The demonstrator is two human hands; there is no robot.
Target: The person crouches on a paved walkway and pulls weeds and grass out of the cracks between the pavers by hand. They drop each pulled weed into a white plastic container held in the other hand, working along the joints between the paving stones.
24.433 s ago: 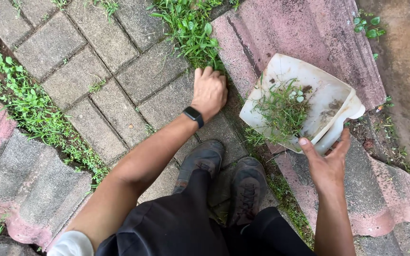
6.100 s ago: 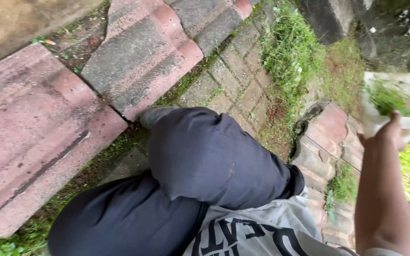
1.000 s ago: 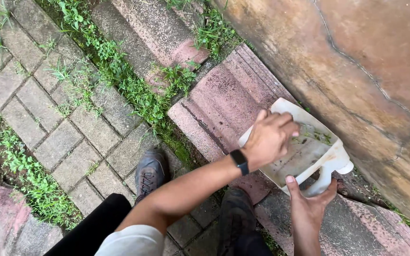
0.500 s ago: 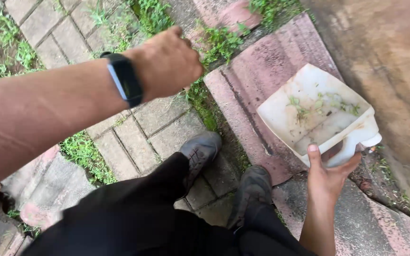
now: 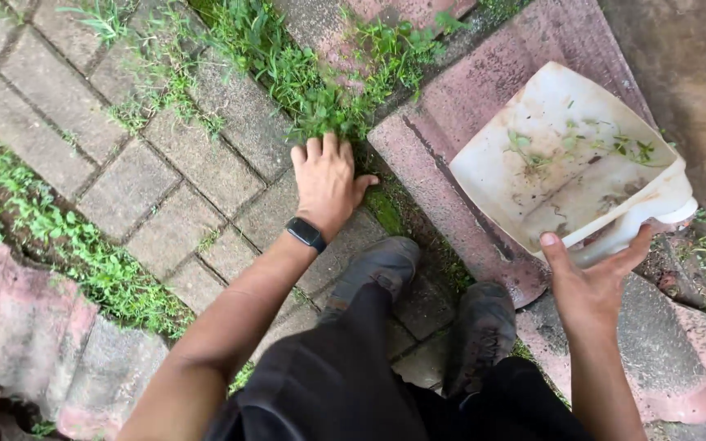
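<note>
Nearest the camera, dark trousers (image 5: 345, 384) and two grey shoes (image 5: 418, 302) stand on brick paving (image 5: 132, 188). Right hand (image 5: 594, 286): grip clenched on the lower edge of a white cut-open jug (image 5: 569, 163), thumb over the rim, fingers beneath. The jug rests tilted on a reddish roof tile (image 5: 451, 163), in the same place as half a second ago, with only a few green scraps inside; 24 seconds ago it held a full clump of weeds. Left hand (image 5: 328, 180), with a black wristband (image 5: 306, 234): half a second ago it was raised in mid-air, close to the camera; it is now down on the paving, palm flat, fingertips at the base of a weed clump (image 5: 320, 98) growing between paving and tile. Whether the fingers pinch any stems cannot be told. Farther off, more weeds (image 5: 34, 220) line the paving joints at left.
</note>
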